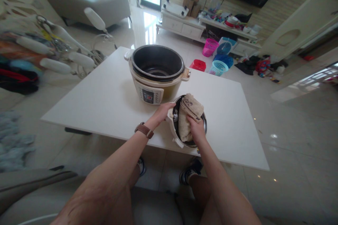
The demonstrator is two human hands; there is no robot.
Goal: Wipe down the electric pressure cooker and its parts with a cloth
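A pressure cooker with a dark inner pot stands uncovered on the white table, its control panel facing me. Nearer to me is its round lid, tilted with the dark inside turned up. My left hand grips the lid by its left rim. In my right hand is a folded beige towel, pressed against the inside of the lid. The towel covers much of that inner side, and some of my right fingers are hidden in its folds.
Beyond the table's far edge are a red stool, a light-blue basket and a pink basket. A lamp with several white shades stands to the left. My shoes show under the near edge.
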